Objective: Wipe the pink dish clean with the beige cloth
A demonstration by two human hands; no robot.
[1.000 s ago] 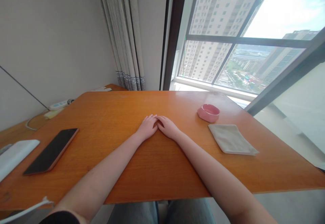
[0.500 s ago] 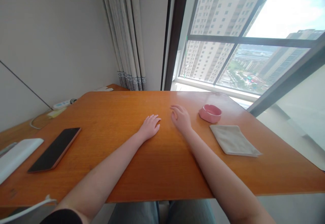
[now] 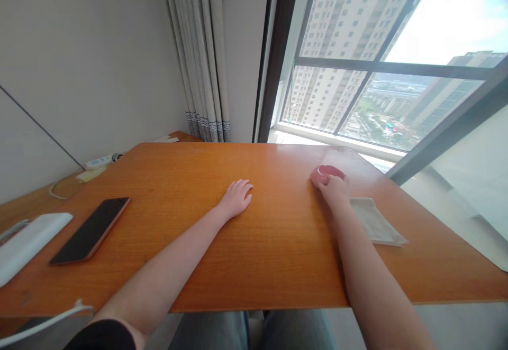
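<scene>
My right hand (image 3: pixel 336 190) is at the near right side of a round pink ashtray (image 3: pixel 318 174), closed on its rim; the thumb shows at the front, while the other fingers are mostly hidden. The ashtray rests on the wooden table (image 3: pixel 278 255). Just right of my right wrist lies a folded grey cloth (image 3: pixel 375 223), partly covered by the forearm. My left hand (image 3: pixel 235 197) lies palm down on the middle of the table, fingers stretched out, holding nothing.
A dark flat phone-like slab (image 3: pixel 91 229) lies at the left, beside a white object (image 3: pixel 35 244). A white cable (image 3: pixel 51 322) hangs at the near left corner. Beyond the table's left edge is a power strip (image 3: pixel 99 162). A window (image 3: pixel 369 64) stands behind on the right.
My right hand has moved right, from the middle of the table to the pink ashtray, and now grips its rim. My left hand has stayed in place.
</scene>
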